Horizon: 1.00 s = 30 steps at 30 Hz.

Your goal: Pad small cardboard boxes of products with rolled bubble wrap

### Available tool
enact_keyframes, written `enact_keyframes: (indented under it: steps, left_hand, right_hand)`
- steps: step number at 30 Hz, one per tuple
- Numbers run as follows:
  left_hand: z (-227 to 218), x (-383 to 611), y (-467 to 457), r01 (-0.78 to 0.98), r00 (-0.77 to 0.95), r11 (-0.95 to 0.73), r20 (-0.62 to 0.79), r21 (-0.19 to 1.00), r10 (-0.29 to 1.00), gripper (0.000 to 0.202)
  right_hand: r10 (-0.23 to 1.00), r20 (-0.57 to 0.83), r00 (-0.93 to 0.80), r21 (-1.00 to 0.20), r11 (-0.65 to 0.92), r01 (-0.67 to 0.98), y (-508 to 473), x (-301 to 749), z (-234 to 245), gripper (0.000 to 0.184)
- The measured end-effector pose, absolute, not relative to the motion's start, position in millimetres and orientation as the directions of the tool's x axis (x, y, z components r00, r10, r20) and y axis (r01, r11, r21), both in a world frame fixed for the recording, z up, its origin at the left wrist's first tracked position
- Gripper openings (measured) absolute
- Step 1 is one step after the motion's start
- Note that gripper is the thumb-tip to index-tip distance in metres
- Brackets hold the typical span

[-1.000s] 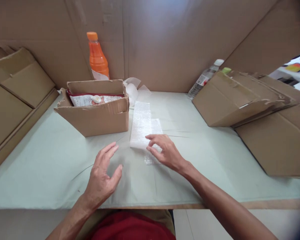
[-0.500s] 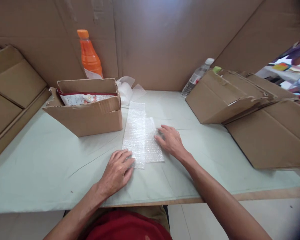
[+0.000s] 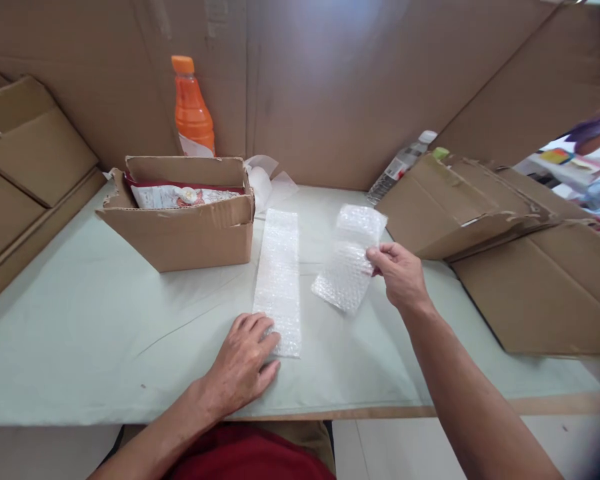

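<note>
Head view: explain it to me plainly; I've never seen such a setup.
There is no machine: these are a person's two bare hands, filmed by a camera on the person's head, looking forward and down. The left hand rests on the near end of a long bubble-wrap strip lying on the pale green surface. The right hand holds a shorter bubble-wrap piece by its edge. An open carton with a printed packet inside stands beyond the left hand, with an orange bottle behind it.

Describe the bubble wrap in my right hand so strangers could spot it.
On the green cloth, come right and nearer from the orange bottle to your right hand. It pinches the bubble wrap, a piece clearly shorter than the strip your left hand touches.
</note>
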<state>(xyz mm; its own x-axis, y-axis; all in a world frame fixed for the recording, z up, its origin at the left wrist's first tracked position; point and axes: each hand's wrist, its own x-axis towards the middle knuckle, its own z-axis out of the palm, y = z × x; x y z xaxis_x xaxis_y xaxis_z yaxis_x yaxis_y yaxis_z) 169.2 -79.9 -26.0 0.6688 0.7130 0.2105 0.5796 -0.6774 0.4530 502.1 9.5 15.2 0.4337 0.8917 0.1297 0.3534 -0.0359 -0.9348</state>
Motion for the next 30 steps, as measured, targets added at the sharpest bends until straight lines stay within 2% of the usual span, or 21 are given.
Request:
enact_keyframes:
  steps: [3, 6, 13, 17, 22, 27, 30]
  left_hand:
    - [-19.4, 173.1, -92.0, 0.571, 0.694, -0.67, 0.157, 0.474, 0.703, 0.024]
    - [-18.2, 172.6, -104.8, 0.567, 0.702, -0.662, 0.134, 0.49, 0.7, 0.025]
    - [-29.7, 164.6, -116.1, 0.55, 0.694, -0.66, 0.16, 0.512, 0.702, 0.03]
    - [-31.9, 162.5, -115.5, 0.537, 0.699, -0.666, 0.168, 0.518, 0.695, 0.03]
    - [-32.5, 162.1, -114.6, 0.522, 0.702, -0.679, 0.192, 0.517, 0.686, 0.031]
    - [-31.8, 162.4, -114.3, 0.529, 0.694, -0.677, 0.198, 0.511, 0.692, 0.029]
    - [-31.0, 162.7, -114.6, 0.531, 0.692, -0.674, 0.195, 0.514, 0.695, 0.029]
  right_hand:
    - [0.922, 0.097, 0.376, -0.991, 0.053, 0.126, 21.4, 480.0, 32.7, 0.033]
    - [0.954, 0.044, 0.295, -0.997, 0.025, 0.07, 47.0, 451.7, 34.1, 0.035]
    - [0.968, -0.051, 0.247, -0.946, -0.126, 0.297, 98.2, 409.2, -11.9, 0.026]
    - [0.961, 0.01, 0.278, -0.844, -0.141, 0.517, 102.6, 412.0, -28.8, 0.017]
    - [0.964, 0.088, 0.249, -0.707, -0.116, 0.698, 104.8, 422.1, -29.5, 0.028]
    - [0.977, 0.153, 0.146, -0.631, -0.017, 0.775, 94.2, 413.8, -14.4, 0.027]
    - [0.978, 0.163, -0.132, -0.59, 0.204, 0.781, 68.7, 404.6, -6.7, 0.022]
